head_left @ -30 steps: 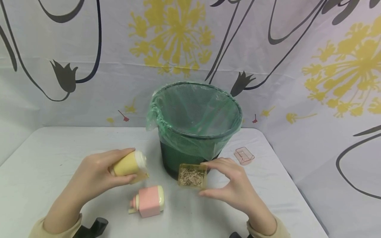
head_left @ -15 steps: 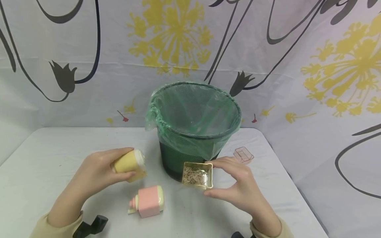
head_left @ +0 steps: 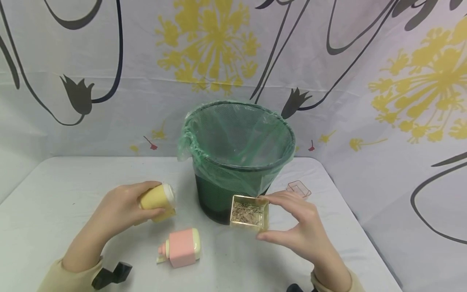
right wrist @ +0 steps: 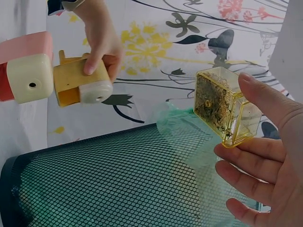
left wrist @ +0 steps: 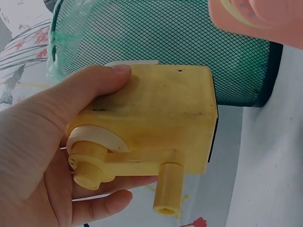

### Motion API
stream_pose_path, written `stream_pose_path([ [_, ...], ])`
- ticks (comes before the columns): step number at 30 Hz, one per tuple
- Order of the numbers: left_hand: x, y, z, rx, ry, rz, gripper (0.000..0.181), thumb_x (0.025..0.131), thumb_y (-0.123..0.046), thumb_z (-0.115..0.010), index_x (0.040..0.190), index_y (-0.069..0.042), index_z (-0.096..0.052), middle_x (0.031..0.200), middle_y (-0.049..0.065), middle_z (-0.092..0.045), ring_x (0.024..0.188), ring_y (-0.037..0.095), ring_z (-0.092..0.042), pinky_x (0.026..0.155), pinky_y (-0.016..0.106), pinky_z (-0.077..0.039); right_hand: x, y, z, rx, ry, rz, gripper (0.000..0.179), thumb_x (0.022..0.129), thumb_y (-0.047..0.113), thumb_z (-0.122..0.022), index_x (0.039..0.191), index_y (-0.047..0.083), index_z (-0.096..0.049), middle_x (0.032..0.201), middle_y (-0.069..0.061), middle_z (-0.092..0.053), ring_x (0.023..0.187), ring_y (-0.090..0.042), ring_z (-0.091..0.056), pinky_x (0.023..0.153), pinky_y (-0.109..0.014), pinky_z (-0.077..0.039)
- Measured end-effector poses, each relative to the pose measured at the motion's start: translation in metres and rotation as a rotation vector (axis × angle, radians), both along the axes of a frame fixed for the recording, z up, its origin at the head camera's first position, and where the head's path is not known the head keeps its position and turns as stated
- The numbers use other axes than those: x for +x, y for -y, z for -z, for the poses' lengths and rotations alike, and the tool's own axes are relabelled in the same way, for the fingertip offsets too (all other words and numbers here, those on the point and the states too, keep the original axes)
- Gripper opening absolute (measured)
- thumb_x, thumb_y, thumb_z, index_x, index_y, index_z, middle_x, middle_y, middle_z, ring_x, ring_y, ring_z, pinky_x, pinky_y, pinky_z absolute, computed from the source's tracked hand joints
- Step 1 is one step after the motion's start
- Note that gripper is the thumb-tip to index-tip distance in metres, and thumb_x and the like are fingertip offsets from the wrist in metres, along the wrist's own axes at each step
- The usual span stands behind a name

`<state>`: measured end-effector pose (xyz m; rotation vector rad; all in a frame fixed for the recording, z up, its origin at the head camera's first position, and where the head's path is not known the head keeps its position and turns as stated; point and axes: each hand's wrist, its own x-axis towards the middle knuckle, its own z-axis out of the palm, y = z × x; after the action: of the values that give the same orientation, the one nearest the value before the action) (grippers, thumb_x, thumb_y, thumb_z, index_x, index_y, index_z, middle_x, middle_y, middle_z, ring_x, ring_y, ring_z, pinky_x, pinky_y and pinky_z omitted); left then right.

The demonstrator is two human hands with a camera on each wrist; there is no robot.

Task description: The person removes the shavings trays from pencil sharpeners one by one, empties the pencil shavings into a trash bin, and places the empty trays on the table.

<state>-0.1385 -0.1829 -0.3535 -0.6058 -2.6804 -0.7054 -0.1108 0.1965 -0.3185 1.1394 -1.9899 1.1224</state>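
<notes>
My left hand (head_left: pixel 122 209) grips a yellow crank pencil sharpener (left wrist: pixel 156 113) by its body, thumb on one side and fingers on the other. The sharpener's crank handle (left wrist: pixel 169 188) sticks out in the left wrist view. Between thumb and fingertips my right hand (head_left: pixel 297 221) pinches a clear yellow shavings drawer (head_left: pixel 249 213), tilted and holding pencil shavings (right wrist: pixel 213 104). This hand is in front of the waste bin's lower right side. A pink crank pencil sharpener (head_left: pixel 182 247) lies on the table between the hands.
A green mesh waste bin (head_left: pixel 213 198) lined with a thin green bag (head_left: pixel 240 176) stands at the back middle of the white table (head_left: pixel 91 174). Right of it lies a clear reddish drawer (head_left: pixel 299 189), partly behind my right hand. A patterned cloth (head_left: pixel 146 48) hangs behind.
My right hand has moved to the right with the shavings drawer and tilted it. The left hand with the yellow sharpener has shifted only slightly left. The pink sharpener and bin have stayed put.
</notes>
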Motion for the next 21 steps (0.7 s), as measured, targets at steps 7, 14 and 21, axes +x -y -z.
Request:
stream_pose_path([
  [7,-0.005,0.002,0.003,-0.037,0.107,-0.039,0.054,0.071,-0.037,-0.083,0.116,-0.011,-0.067,0.079,-0.007,-0.061,0.062,0.011,-0.047,0.055,0.031,-0.04,0.001,-0.004,-0.006,-0.033,-0.025,0.003,0.057,0.072,0.041,-0.082,0.104,-0.004,-0.069,0.096,-0.008,-0.07,0.094,-0.017,-0.062,0.092,-0.027,-0.041],
  [14,-0.011,0.002,0.009,-0.057,0.149,-0.052,0.054,0.072,-0.038,-0.082,0.115,-0.01,-0.066,0.077,-0.007,-0.06,0.062,0.011,-0.048,0.055,0.031,-0.04,0.001,-0.009,-0.009,-0.045,-0.021,0.028,0.059,0.074,0.042,-0.08,0.105,-0.007,-0.068,0.094,-0.007,-0.07,0.096,-0.016,-0.06,0.095,-0.03,-0.04],
  [21,-0.014,0.003,0.013,-0.072,0.165,-0.057,0.054,0.071,-0.038,-0.082,0.114,-0.01,-0.066,0.078,-0.007,-0.061,0.063,0.012,-0.048,0.055,0.033,-0.04,0.001,-0.015,-0.009,-0.055,-0.027,0.046,0.06,0.073,0.041,-0.081,0.106,-0.008,-0.068,0.096,-0.007,-0.07,0.099,-0.015,-0.06,0.093,-0.029,-0.042],
])
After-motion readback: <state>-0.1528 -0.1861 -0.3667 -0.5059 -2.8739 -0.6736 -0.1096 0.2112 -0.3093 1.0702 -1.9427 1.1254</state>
